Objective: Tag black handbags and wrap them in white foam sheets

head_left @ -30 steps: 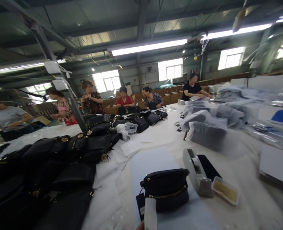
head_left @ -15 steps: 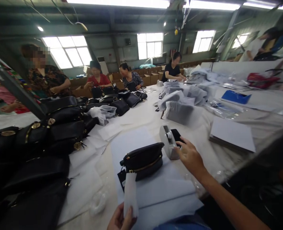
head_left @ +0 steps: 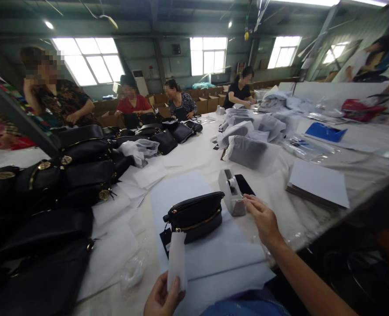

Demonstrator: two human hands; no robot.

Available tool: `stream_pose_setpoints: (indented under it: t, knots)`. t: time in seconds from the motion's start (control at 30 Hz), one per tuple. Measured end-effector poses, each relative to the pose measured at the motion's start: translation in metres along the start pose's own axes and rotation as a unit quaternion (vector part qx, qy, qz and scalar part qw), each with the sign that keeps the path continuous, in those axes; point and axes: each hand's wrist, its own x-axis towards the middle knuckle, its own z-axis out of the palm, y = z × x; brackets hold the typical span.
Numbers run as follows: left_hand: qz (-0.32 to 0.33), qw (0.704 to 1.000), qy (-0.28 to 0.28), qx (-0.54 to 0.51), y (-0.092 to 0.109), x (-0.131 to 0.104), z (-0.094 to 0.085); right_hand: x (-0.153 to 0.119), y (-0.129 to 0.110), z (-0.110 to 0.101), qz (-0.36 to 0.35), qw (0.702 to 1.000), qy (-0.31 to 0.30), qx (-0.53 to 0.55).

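Note:
My left hand [head_left: 164, 295] pinches a folded strip of white tissue paper [head_left: 177, 256] between thumb and fingers. The strip's far end lies against the zip end of a small black bag [head_left: 196, 216] with gold zips. A black hang tag [head_left: 164, 241] sticks out at the bag's left end. Under the bag lie sheets of white paper [head_left: 214, 259]. At the near edge of a grey tape dispenser [head_left: 232, 193], my right hand [head_left: 263, 217] has its thumb and forefinger closed together on the tape end, which is mostly hidden by the fingertips. A black phone-like slab [head_left: 245, 184] lies behind the dispenser.
Black bags [head_left: 49, 237] are piled along the left. Loose paper sheets [head_left: 115, 237] and a clear tape roll [head_left: 133, 272] lie beside them. Wrapped bags [head_left: 251, 151] stand beyond the dispenser; a card stack [head_left: 317, 184] is at right. Several co-workers [head_left: 131, 101] are across the table.
My right hand's fingers, spread beside the dispenser before, have closed into a pinch at its edge. The left hand still holds the paper strip; the view has shifted slightly.

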Motion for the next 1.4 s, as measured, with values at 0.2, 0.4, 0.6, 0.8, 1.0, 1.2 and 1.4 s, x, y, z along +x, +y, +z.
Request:
stream_pose_setpoints:
  t: [0.2, 0.4, 0.6, 0.8, 1.0, 1.2, 1.4]
  knots:
    - [0.004, 1.000, -0.008, -0.004, 0.002, -0.002, 0.002, -0.018, 0.022, 0.000, 0.173, 0.975, -0.038, 0.132]
    - [0.020, 0.999, -0.039, 0.010, 0.014, -0.010, 0.003, -0.016, 0.036, -0.003, 0.171, 0.982, -0.028, 0.076]
    - [0.044, 0.997, -0.065, 0.028, 0.020, -0.017, 0.003, -0.087, -0.010, 0.020, 0.088, 0.945, -0.314, -0.017]
    - [0.070, 0.993, -0.085, 0.033, 0.019, -0.019, 0.002, -0.143, -0.039, 0.077, 0.081, 0.842, -0.533, -0.031]
    - [0.084, 0.993, -0.082, 0.033, 0.018, -0.017, -0.004, -0.145, -0.023, 0.097, -0.007, 0.846, -0.504, -0.174]
    - [0.069, 0.993, -0.090, 0.021, 0.021, -0.018, -0.007, -0.140, -0.028, 0.090, -0.045, 0.823, -0.543, -0.161]
    - [0.033, 0.994, -0.098, -0.017, 0.021, -0.020, -0.005, -0.146, -0.023, 0.094, -0.051, 0.834, -0.537, -0.113]
